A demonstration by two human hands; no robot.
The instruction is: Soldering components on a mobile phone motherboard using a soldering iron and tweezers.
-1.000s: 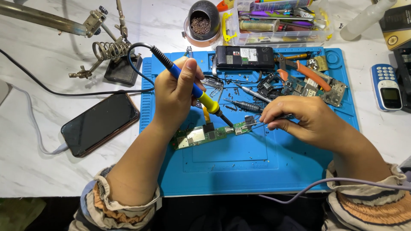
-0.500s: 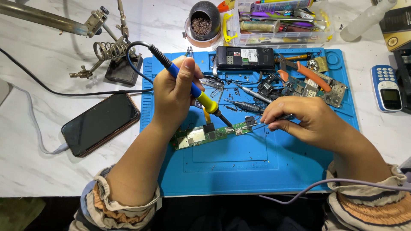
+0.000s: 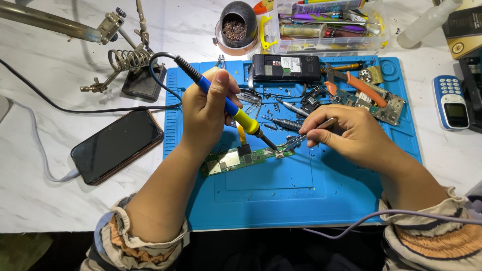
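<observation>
My left hand (image 3: 206, 113) grips the blue-and-yellow soldering iron (image 3: 228, 105), its tip on the small green circuit board (image 3: 241, 158) lying on the blue silicone mat (image 3: 301, 195). My right hand (image 3: 351, 133) pinches metal tweezers (image 3: 306, 136) at the board's right end.

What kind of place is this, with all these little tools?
Probably a phone repair bench. The left hand holds a soldering iron to a green circuit board on a blue work mat, the right hand holds tweezers, and an opened phone lies nearby.
</observation>
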